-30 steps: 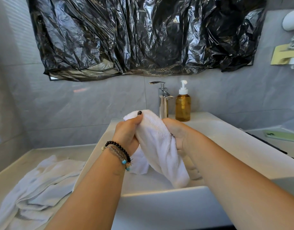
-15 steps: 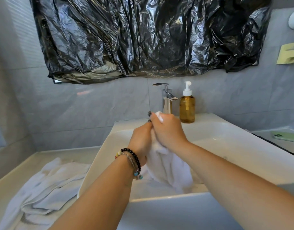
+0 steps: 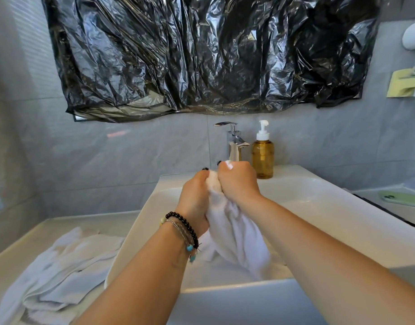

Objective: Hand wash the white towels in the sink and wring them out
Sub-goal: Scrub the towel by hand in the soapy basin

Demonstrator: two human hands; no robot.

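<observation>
A white towel (image 3: 234,233) hangs bunched over the white sink (image 3: 319,207). My left hand (image 3: 196,200), with beaded bracelets at the wrist, grips its upper part from the left. My right hand (image 3: 238,181) grips the same bunch from the right, and the two fists press together just in front of the chrome tap (image 3: 233,144). The towel's lower end trails down into the basin. A second white towel (image 3: 54,270) lies crumpled on the counter left of the sink.
An amber soap pump bottle (image 3: 262,156) stands on the sink's back rim beside the tap. Black plastic sheeting (image 3: 213,55) covers the wall above. A green phone (image 3: 403,198) lies on the right counter.
My hands have come together from a spread hold into tight fists side by side, bunching the towel's top between them. The hands sit a little farther toward the tap.
</observation>
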